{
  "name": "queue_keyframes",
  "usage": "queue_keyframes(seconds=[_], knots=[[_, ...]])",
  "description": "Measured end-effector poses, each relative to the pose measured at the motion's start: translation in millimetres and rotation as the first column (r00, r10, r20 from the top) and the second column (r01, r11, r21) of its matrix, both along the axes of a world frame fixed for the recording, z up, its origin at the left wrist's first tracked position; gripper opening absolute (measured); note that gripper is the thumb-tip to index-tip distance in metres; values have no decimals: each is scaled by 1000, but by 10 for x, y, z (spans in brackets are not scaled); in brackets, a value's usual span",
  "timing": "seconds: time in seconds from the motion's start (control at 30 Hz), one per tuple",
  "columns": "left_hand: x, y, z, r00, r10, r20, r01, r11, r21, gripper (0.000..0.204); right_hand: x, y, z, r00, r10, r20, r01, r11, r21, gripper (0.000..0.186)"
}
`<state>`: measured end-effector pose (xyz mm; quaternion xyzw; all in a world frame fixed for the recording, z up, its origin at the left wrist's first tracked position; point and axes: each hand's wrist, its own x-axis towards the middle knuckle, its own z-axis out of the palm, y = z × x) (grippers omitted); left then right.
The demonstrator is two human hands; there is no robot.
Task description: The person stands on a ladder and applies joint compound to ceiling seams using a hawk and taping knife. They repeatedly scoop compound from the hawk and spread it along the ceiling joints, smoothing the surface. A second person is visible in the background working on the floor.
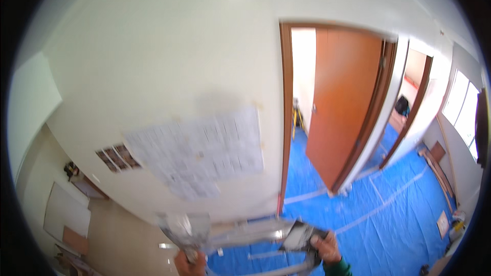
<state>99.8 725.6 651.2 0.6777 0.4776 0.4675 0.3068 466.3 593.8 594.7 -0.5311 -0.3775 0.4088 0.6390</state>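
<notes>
My left hand [189,261] at the bottom centre is closed on the handle of a wide metal scraper [184,227], its plaster-streaked blade held upward. My right hand [328,248], with a green sleeve, grips a dark, square-bladed putty knife [296,236] smeared with grey material, thumb against it. Below and between the hands runs a silver metal frame [245,236], perhaps a ladder or platform top; its full shape is hidden.
A white wall [179,61] with taped paper sheets [204,148] faces me. An open brown door [342,107] stands right, a second doorway beyond. Blue plastic sheeting [388,225] covers the floor, with planks [437,168] along the right wall. Boards [66,214] lean at left.
</notes>
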Motion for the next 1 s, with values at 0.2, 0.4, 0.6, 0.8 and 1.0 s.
queue_keyframes(seconds=[0.2, 0.4, 0.6, 0.8, 1.0], knots=[[-15, -52, 44, 983, -75, -170, 71, 997, -29, 33, -32, 206, 179, 990, 138, -35, -142, 981, -133, 38], [-45, -46, -107, 936, 56, -347, -9, 991, 136, 36, -94, 314, 284, 978, 112, 178, -63, 965, -256, 47], [-103, 30, -209, 948, -33, -318, 107, 970, 219, 41, -139, 413, 397, 911, 151, 383, -87, 980, -180, 47], [-25, 40, -3, 960, -10, -281, 102, 943, 317, 42, -235, 367, 630, 799, 161, 579, -24, 971, -237, 43], [83, 144, 256, 980, -38, -196, 18, 994, -105, 35, -306, 395, 536, 702, -6, 712, 86, 993, -76, 30]])
